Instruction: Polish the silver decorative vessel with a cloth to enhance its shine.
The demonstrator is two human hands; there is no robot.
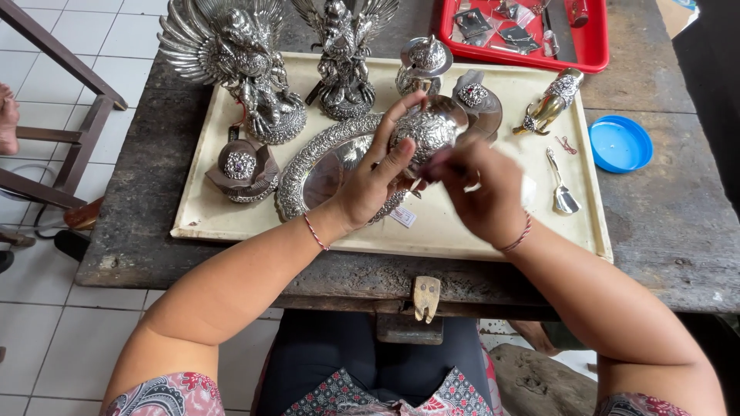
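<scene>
My left hand (375, 176) grips an embossed round silver vessel (428, 128) above a cream tray (462, 231). My right hand (482, 192) is at the vessel's lower right side, its fingers pinched together on something small that I cannot make out. Beneath the vessel lies an oval silver platter (308, 166) with an ornate rim. A small white tag (402, 216) lies on the tray below my hands.
On the tray stand two winged silver statues (243, 65) (344, 54), a lidded silver pot (422, 65), two shell-shaped pieces (243, 169) (476, 100), a gold-and-silver figure (549, 102) and a small spoon (563, 189). A blue lid (620, 143) and red tray (586, 46) rest on the worn wooden table (671, 231).
</scene>
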